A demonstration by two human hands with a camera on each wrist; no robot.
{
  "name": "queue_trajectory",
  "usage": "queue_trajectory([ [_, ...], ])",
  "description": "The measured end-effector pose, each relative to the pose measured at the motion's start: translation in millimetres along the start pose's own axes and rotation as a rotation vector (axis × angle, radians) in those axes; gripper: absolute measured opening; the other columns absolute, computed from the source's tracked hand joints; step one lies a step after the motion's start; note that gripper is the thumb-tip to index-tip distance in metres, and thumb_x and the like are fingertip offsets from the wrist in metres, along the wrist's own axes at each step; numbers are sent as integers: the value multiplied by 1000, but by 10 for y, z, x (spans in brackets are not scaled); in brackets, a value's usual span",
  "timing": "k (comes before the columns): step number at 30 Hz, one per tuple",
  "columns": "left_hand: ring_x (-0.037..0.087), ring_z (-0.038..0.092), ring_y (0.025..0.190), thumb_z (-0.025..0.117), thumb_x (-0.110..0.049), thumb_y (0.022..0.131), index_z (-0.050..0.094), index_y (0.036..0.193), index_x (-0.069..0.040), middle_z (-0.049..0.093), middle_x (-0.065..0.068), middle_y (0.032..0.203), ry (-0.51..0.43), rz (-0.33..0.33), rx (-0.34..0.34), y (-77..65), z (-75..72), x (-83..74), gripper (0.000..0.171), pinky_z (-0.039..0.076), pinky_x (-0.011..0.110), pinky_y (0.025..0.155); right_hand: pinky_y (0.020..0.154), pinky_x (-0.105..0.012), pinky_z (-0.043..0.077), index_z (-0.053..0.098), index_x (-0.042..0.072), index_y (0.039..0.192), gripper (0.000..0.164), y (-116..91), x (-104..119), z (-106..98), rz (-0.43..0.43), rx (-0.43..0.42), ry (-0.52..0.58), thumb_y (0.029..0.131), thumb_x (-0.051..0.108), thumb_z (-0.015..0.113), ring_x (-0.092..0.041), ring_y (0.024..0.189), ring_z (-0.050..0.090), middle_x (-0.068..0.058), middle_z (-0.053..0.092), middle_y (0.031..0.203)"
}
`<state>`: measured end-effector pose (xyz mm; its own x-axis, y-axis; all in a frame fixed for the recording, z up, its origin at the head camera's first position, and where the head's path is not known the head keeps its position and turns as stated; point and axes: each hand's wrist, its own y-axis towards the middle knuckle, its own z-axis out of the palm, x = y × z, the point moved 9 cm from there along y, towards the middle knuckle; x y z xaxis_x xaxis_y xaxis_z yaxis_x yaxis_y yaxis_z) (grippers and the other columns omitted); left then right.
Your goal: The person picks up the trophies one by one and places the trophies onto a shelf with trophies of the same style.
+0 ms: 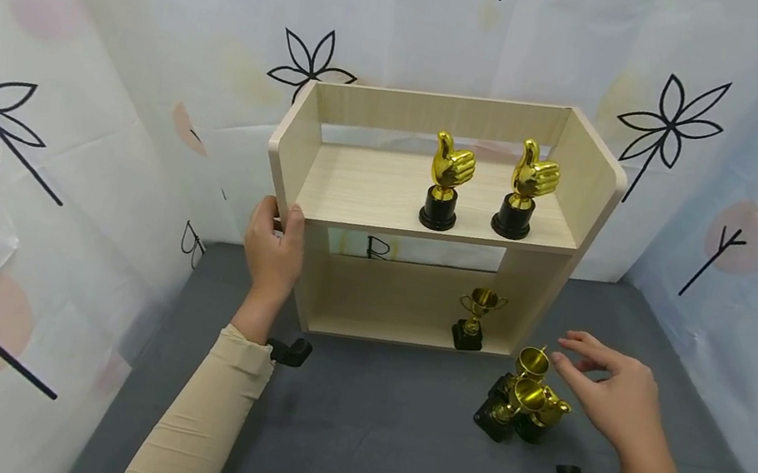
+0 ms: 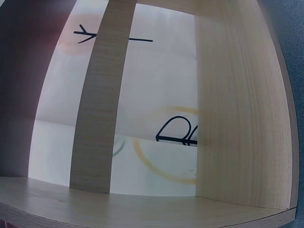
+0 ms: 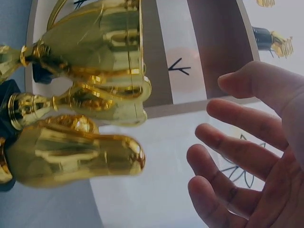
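Observation:
My left hand (image 1: 274, 250) grips the left side panel of a light wooden two-tier shelf (image 1: 422, 248), thumb in front of its edge. My right hand (image 1: 618, 393), fingers spread and slightly bent, hovers just right of a tight cluster of trophies, holding nothing. Two gold cup trophies (image 1: 529, 395) and one gold thumbs-up trophy (image 1: 550, 409) stand in that cluster, on black bases. In the right wrist view the thumbs-up trophy (image 3: 80, 154) and cups (image 3: 99, 42) lie apart from the fingertips (image 3: 209, 133). The left wrist view shows the shelf's inside (image 2: 242, 104).
Two gold thumbs-up trophies (image 1: 445, 180) (image 1: 527, 191) stand on the upper tier, toward the right. A small gold cup trophy (image 1: 474, 318) is on the lower tier's right side. The grey table (image 1: 374, 439) meets white patterned cloth walls (image 1: 180, 24) behind and at both sides.

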<state>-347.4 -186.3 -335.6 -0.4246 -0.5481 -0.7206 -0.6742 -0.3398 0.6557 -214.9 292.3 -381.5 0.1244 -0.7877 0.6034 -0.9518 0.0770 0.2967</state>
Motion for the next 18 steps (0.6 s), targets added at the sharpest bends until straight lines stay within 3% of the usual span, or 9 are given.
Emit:
queue_trajectory([
  [5,35,53,82,47,-43,101,62,105,1,56,20,93,5,9,6,9,8,-7,47,40,40,73,54,-28,44,79,11,126,31,-40,-104,-8,28,30,13,101,29,73,24,86,46,-24,68,140],
  [12,32,53,81,48,-42,101,61,103,0,53,16,91,-2,-1,2,10,14,13,44,40,39,73,50,-32,39,78,11,128,37,-76,-242,50,96,164,-34,100,36,73,-11,64,52,-21,76,109],
  [18,37,55,82,48,-42,101,61,100,0,53,18,90,-1,10,-11,8,-6,-7,44,41,41,73,53,-32,40,79,12,126,37,-101,-314,122,96,264,-25,98,37,76,-11,69,55,-23,74,121],
])
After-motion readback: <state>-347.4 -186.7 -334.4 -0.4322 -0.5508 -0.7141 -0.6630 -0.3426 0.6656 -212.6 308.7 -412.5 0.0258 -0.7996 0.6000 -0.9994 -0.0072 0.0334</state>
